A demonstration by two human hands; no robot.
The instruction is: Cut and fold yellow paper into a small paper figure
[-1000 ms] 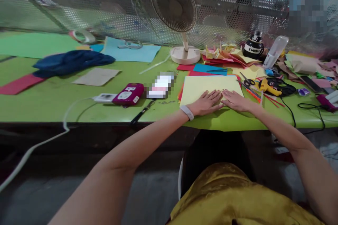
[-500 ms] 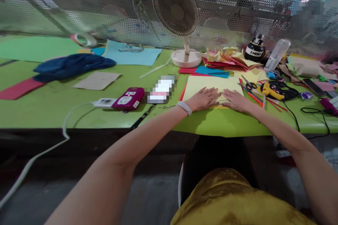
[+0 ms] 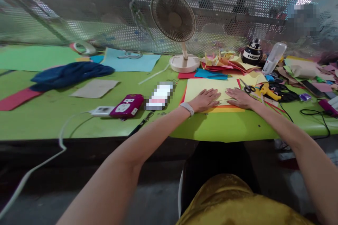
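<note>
A pale yellow sheet of paper [image 3: 203, 86] lies on top of a stack of coloured paper, with an orange sheet [image 3: 224, 109] showing along its near edge and red at its sides. My left hand [image 3: 206, 100] rests flat on the yellow sheet, fingers outstretched. Flat on the sheet's right part lies my right hand [image 3: 239, 98], its fingers also stretched out. Neither hand grips anything. Just right of my right hand are scissors [image 3: 248, 88] with black handles and a yellow glue gun [image 3: 270, 92].
A fan [image 3: 182, 64] stands behind the stack. To the left lie a phone [image 3: 160, 96], a magenta power bank [image 3: 127, 106] with a white cable, and a dark blue cloth [image 3: 71, 74]. Paper scraps, a black bottle [image 3: 252, 54] and a clear bottle [image 3: 274, 58] crowd the right.
My right hand has slid slightly right across the sheet, and both hands remain flat. More of the orange sheet shows at the near edge. The whole view has shifted a little.
</note>
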